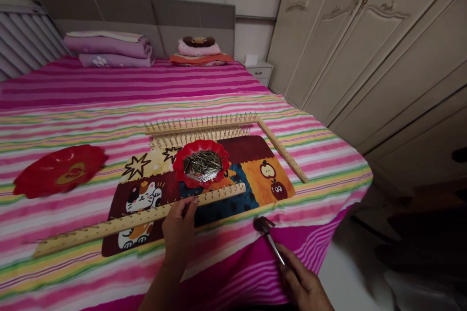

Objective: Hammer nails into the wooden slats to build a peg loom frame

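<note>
Fingers of the left hand [179,226] pinch at the near wooden strip [146,218], seemingly on a small nail, though what they pinch is too small to tell. Right hand [302,284] is closed around a hammer [268,233], head resting low near the mat [204,189] on the bed [73,102]. Red dish [202,164] of nails sits just behind the strip. Risks, as I judge: soft bedding gives under a blow, so the strip may bounce, a nail bend, fingertips get struck, or the dish tip and scatter nails.
</note>
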`<control>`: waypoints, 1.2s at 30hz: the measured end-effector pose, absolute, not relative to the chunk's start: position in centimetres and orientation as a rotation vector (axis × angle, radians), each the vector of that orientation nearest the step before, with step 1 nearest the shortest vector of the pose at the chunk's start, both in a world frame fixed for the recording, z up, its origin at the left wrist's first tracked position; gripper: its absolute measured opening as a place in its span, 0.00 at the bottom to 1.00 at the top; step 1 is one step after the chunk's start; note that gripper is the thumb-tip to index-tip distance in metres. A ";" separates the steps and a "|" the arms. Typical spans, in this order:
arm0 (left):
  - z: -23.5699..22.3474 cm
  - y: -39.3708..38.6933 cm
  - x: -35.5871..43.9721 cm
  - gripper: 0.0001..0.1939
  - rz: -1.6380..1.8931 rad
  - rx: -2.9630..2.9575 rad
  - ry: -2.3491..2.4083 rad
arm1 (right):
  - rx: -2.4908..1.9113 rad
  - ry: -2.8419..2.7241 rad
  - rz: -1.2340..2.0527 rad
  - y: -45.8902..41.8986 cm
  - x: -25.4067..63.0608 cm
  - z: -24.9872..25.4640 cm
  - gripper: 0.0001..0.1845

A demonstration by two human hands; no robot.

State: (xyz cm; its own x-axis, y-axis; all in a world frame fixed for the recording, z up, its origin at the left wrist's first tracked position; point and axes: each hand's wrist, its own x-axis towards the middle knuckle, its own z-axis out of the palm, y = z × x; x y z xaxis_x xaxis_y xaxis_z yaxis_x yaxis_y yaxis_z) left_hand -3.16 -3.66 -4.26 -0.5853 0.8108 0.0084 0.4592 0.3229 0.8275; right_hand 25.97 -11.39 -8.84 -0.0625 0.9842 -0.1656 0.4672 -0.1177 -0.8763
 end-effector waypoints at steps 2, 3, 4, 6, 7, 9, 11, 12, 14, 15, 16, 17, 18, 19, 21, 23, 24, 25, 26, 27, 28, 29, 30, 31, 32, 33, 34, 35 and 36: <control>-4.5 -3.8 -3.1 0.12 1.178 1.216 2.194 | -1.601 -1.583 1.159 -11.2 25.2 -7.4 0.22; -4.6 -3.8 -3.1 0.11 1.192 1.264 2.192 | -1.580 -1.599 1.187 -11.0 24.7 -6.5 0.23; -4.8 -3.8 -3.1 0.11 1.205 1.309 2.188 | -1.553 -1.617 1.222 -10.8 24.1 -5.6 0.23; -5.3 -3.8 -3.1 0.11 1.225 1.370 2.178 | -1.472 -1.652 1.285 -10.0 22.6 -3.8 0.24; -5.4 -3.8 -3.1 0.11 1.230 1.380 2.175 | -1.424 -1.672 1.301 -9.6 21.9 -3.0 0.24; -5.7 -3.8 -3.2 0.11 1.241 1.366 2.170 | -1.346 -1.710 1.310 -8.7 20.5 -1.9 0.24; -5.8 -3.8 -3.3 0.11 1.253 1.331 2.163 | -1.295 -1.745 1.300 -8.0 19.4 -1.4 0.23; -5.8 -3.7 -3.3 0.11 1.256 1.316 2.159 | -1.283 -1.758 1.297 -7.8 19.0 -1.4 0.23; -5.7 -3.7 -3.4 0.11 1.259 1.295 2.159 | -1.266 -1.780 1.296 -7.6 18.6 -1.6 0.23; -5.7 -3.7 -3.3 0.11 1.258 1.292 2.162 | -1.267 -1.783 1.302 -7.7 18.5 -1.7 0.23; -5.7 -3.7 -3.3 0.11 1.257 1.296 2.166 | -1.276 -1.773 1.314 -7.8 18.5 -1.8 0.23; -5.6 -3.7 -3.3 0.11 1.255 1.305 2.168 | -1.284 -1.752 1.333 -7.9 18.5 -1.9 0.23; -5.6 -3.7 -3.2 0.11 1.252 1.317 2.169 | -1.288 -1.725 1.354 -8.0 18.5 -2.0 0.23; -5.6 -3.7 -3.2 0.11 1.249 1.333 2.166 | -1.287 -1.695 1.372 -8.0 18.5 -2.0 0.23; -5.8 -3.8 -3.1 0.11 1.247 1.385 2.143 | -1.271 -1.653 1.390 -7.9 18.5 -1.9 0.23; -6.1 -3.8 -3.0 0.11 1.250 1.451 2.112 | -1.256 -1.653 1.377 -7.6 18.1 -1.6 0.23; -6.3 -3.8 -3.0 0.10 1.255 1.479 2.102 | -1.251 -1.664 1.360 -7.3 17.8 -1.4 0.23; -6.4 -3.8 -3.0 0.10 1.260 1.501 2.097 | -1.239 -1.678 1.347 -7.0 17.5 -1.0 0.22; -6.6 -3.8 -3.0 0.10 1.267 1.511 2.100 | -1.222 -1.692 1.340 -6.7 17.1 -0.7 0.22; -6.7 -3.8 -3.0 0.10 1.271 1.515 2.106 | -1.206 -1.703 1.336 -6.4 16.7 -0.3 0.21; -6.8 -3.8 -3.0 0.11 1.271 1.515 2.110 | -1.187 -1.716 1.339 -6.2 16.2 0.1 0.21; -6.8 -3.8 -3.0 0.11 1.269 1.513 2.112 | -1.167 -1.727 1.338 -6.0 15.8 0.5 0.21; -6.7 -3.8 -3.0 0.11 1.265 1.511 2.111 | -1.152 -1.745 1.331 -5.9 15.4 0.9 0.21; -6.6 -3.8 -3.0 0.11 1.262 1.506 2.110 | -1.144 -1.769 1.314 -5.8 15.1 1.3 0.21; -6.5 -3.8 -3.0 0.11 1.261 1.500 2.112 | -1.143 -1.797 1.291 -5.7 14.8 1.5 0.21; -6.4 -3.8 -3.0 0.11 1.260 1.493 2.114 | -1.144 -1.832 1.268 -5.6 14.5 1.7 0.22; -6.3 -3.8 -3.0 0.10 1.257 1.487 2.119 | -1.143 -1.871 1.245 -5.5 14.3 1.8 0.22; -6.2 -3.9 -3.0 0.10 1.253 1.485 2.123 | -1.142 -1.911 1.225 -5.4 14.2 1.9 0.22; -6.2 -3.9 -3.0 0.09 1.246 1.490 2.125 | -1.142 -1.947 1.208 -5.4 14.1 1.9 0.22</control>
